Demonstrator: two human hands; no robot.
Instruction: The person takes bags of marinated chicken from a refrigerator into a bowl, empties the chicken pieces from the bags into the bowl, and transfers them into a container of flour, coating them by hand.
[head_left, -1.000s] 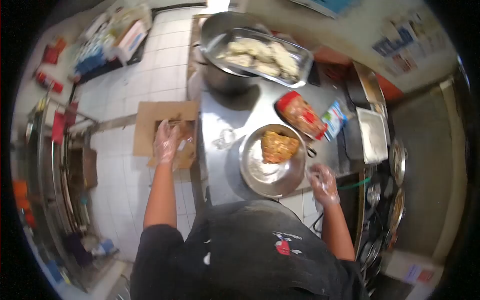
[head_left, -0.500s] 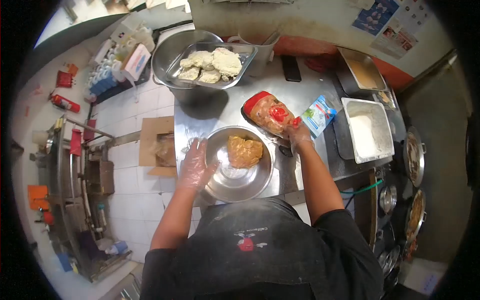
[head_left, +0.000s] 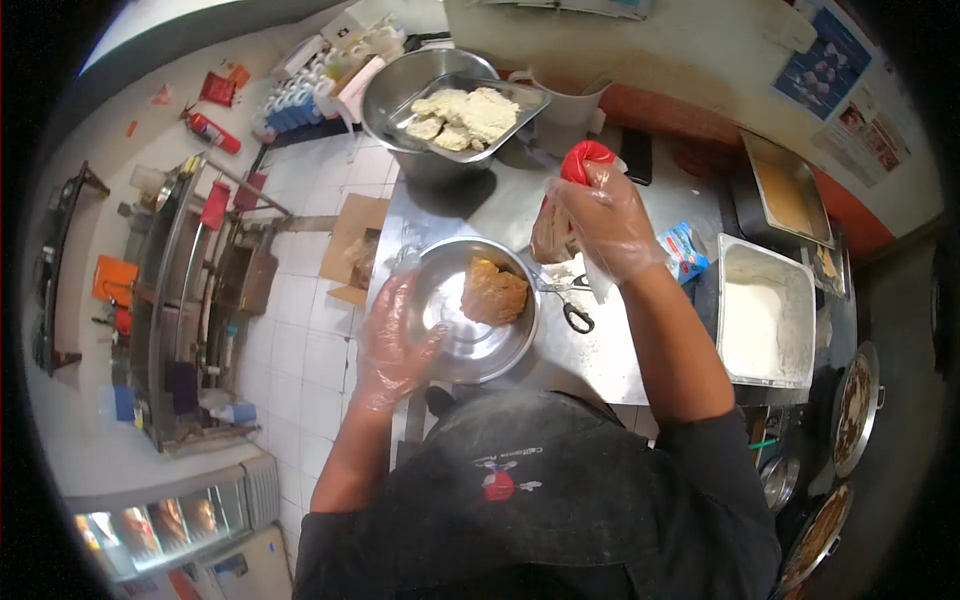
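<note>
In clear plastic gloves, our right hand (head_left: 612,225) grips the red-topped bag (head_left: 556,228) above the steel counter beside scissors (head_left: 574,300), while our left (head_left: 392,335), fingers spread wide, rests at the rim of a metal bowl (head_left: 478,352) holding an orange-brown lump (head_left: 494,292).

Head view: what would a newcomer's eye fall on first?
Probably the shiny bowl, with an orange-brown lump inside and the left hand at its left side. Next, the red-topped bag in the right hand, beyond the bowl, then the tray of pale pieces across the large pot.
</note>
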